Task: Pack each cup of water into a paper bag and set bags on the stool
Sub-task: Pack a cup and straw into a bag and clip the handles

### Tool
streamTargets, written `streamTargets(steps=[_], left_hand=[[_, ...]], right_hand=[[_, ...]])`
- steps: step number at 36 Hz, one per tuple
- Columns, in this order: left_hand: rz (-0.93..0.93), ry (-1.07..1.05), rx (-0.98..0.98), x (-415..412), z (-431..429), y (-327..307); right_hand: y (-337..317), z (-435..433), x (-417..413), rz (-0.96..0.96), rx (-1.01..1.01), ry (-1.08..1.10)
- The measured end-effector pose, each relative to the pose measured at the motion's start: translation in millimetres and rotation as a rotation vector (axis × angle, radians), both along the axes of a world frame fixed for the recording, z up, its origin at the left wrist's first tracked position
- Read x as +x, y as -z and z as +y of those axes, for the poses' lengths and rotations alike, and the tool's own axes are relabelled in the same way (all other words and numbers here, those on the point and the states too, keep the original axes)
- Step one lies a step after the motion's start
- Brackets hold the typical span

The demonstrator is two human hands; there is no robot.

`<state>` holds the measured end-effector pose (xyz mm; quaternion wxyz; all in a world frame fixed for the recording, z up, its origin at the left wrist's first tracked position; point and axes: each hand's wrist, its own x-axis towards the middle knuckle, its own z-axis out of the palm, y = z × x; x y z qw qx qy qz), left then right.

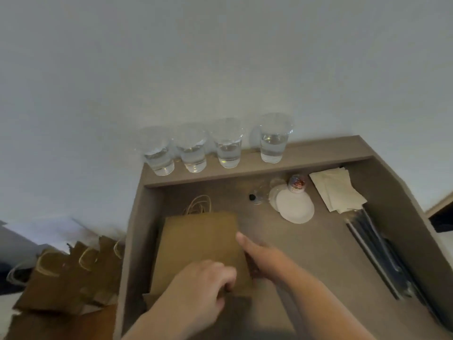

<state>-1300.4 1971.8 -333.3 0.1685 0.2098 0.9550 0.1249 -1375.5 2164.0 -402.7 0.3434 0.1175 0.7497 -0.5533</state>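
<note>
A flat brown paper bag [198,244] lies on the grey desk [306,253], its string handles pointing toward the wall. My left hand [196,288] grips the bag's near edge with curled fingers. My right hand [259,256] holds the bag's right edge, thumb on top. Several clear plastic cups of water stand on the raised ledge at the back: a row of three at the left [193,153] and one apart at the right [274,141]. Several upright brown paper bags [71,278] stand on a low surface left of the desk.
White round lids [294,207], a small lying bottle [257,195], a small jar [297,184], folded napkins [338,190] and wrapped straws [377,246] lie on the desk's right side. A white wall stands behind the ledge.
</note>
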Motion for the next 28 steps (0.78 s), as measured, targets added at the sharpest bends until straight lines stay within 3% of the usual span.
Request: streamTargets(steps=[3, 7, 10, 15, 17, 20, 22, 24, 28], left_hand=[[0.018, 0.006, 0.0, 3, 34, -18], [-0.027, 0.048, -0.015, 1, 79, -25], [-0.042, -0.002, 0.054, 7, 101, -20], [-0.215, -0.349, 0.512, 16, 107, -25], [-0.199, -0.596, 0.831, 17, 113, -33], [-0.382, -0.973, 1.36, 5, 113, -36], [-0.466, -0.995, 1.575, -4, 110, -42], [-0.529, -0.878, 1.676, -6, 107, -50], [-0.514, -0.799, 1.558, -15, 107, -59]], right_hand=[[-16, 25, -20, 0.04, -0.193, -0.029], [-37, 63, -43, -0.122, -0.38, -0.038], [-55, 88, -50, -0.105, -0.359, -0.027], [-79, 118, -39, 0.192, -0.131, -0.148], [-84, 125, -28, 0.321, -0.082, -0.225], [-91, 128, -8, 0.476, -0.116, -0.307], [-99, 131, 6, 0.589, -0.161, -0.404], [-102, 139, 17, 0.707, -0.169, -0.499], [-112, 125, 23, 0.712, -0.105, -0.564]])
